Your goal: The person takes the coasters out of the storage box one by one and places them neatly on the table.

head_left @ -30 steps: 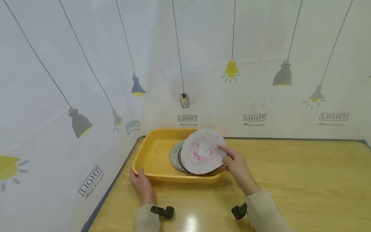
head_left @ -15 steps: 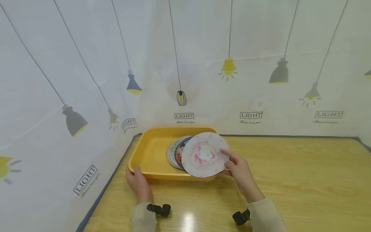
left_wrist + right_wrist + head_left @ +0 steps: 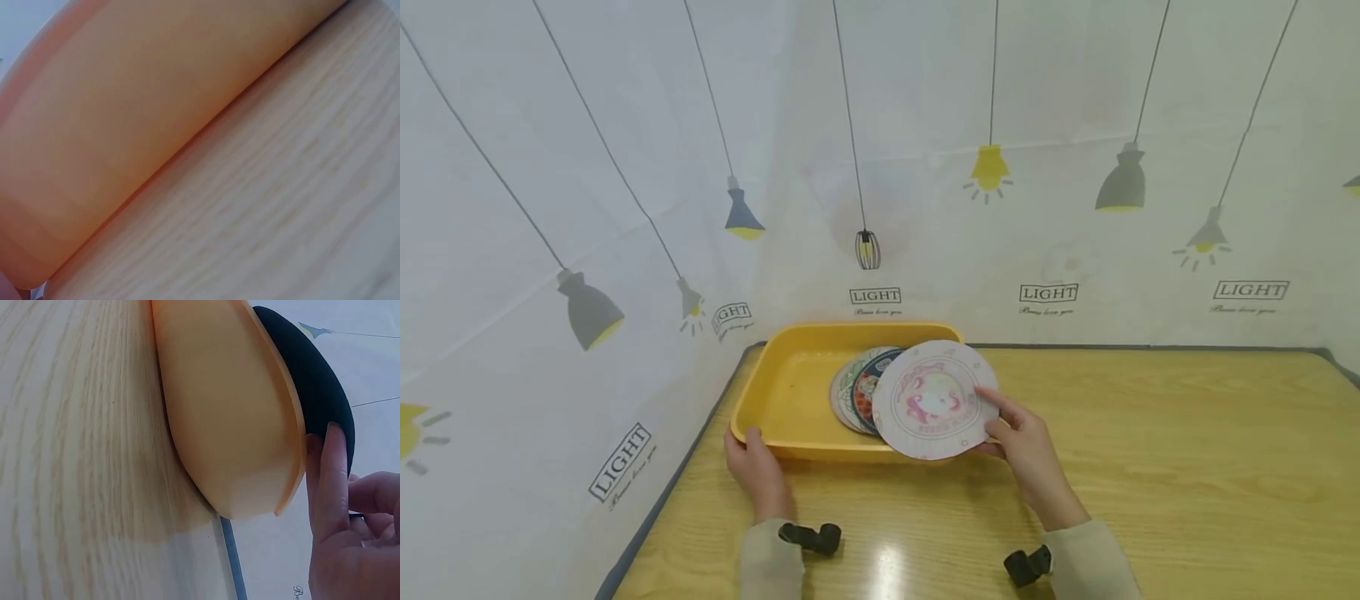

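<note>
My right hand [image 3: 1027, 442] pinches a round mat [image 3: 934, 404] by its right edge, thumb on top and fingers beneath. Its printed face is white with a pink pattern; the black underside [image 3: 319, 381] shows in the right wrist view. The mat is tilted over the right part of a yellow tray [image 3: 775, 408]. Partly covered by it, a dark blue and red round mat [image 3: 867, 392] and a green-and-white one [image 3: 844, 400] overlap inside the tray. At the tray's front left corner, my left hand [image 3: 760, 477] holds the rim with the thumb over it.
The tray stands on a wooden table [image 3: 1150, 467], close to the back wall sheet [image 3: 1075, 242] printed with lamps. Another sheet [image 3: 512, 350] runs along the left edge. Each wrist bears a black camera mount [image 3: 811, 538].
The right hand has drawn the white mat to the right, so more of the blue and red mat shows. The left hand keeps its hold on the tray corner.
</note>
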`<state>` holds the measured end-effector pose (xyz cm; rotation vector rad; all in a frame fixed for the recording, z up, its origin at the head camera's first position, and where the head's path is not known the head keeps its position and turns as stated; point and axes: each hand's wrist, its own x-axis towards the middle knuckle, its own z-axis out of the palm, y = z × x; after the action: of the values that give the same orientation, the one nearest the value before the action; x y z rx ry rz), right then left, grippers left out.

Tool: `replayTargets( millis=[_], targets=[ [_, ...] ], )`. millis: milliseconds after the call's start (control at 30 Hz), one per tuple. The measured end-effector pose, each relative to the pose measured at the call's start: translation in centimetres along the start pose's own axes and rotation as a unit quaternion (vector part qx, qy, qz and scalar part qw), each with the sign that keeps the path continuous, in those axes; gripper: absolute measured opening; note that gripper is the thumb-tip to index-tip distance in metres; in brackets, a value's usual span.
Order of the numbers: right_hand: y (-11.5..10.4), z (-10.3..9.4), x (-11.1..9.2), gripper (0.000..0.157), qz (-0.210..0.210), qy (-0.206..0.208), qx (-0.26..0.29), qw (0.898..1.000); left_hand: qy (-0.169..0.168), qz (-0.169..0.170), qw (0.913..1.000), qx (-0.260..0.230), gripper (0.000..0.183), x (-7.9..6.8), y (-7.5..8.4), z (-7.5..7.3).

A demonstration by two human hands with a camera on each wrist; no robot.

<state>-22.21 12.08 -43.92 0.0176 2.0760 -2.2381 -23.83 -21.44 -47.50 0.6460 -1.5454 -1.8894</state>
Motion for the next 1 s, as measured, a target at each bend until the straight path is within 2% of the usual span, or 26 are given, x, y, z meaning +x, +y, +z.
replayTargets(
  millis=[367, 600, 733, 1000],
  targets=[
    [0.2, -1.6, -0.1, 0.048, 0.001, 0.008, -0.032, 0.999, 0.004, 0.003, 0.9997, 0.022, 0.048, 0.3, -0.4, 0.4],
    [0.7, -2.0, -0.5, 0.048, 0.014, 0.014, -0.039, 0.999, 0.004, -0.006, 0.9986, 0.053, 0.048, 0.1, -0.8, -0.3],
    [1.0, -1.7, -0.8, 0.047, 0.009, 0.021, -0.042, 0.999, 0.003, -0.012, 0.9982, 0.059, 0.048, 0.1, -0.8, -0.5],
    [0.2, -2.3, -0.5, 0.046, -0.014, 0.021, -0.053, 0.998, -0.004, -0.011, 0.9984, 0.055, 0.048, -0.1, -0.2, 0.4]
  ],
)
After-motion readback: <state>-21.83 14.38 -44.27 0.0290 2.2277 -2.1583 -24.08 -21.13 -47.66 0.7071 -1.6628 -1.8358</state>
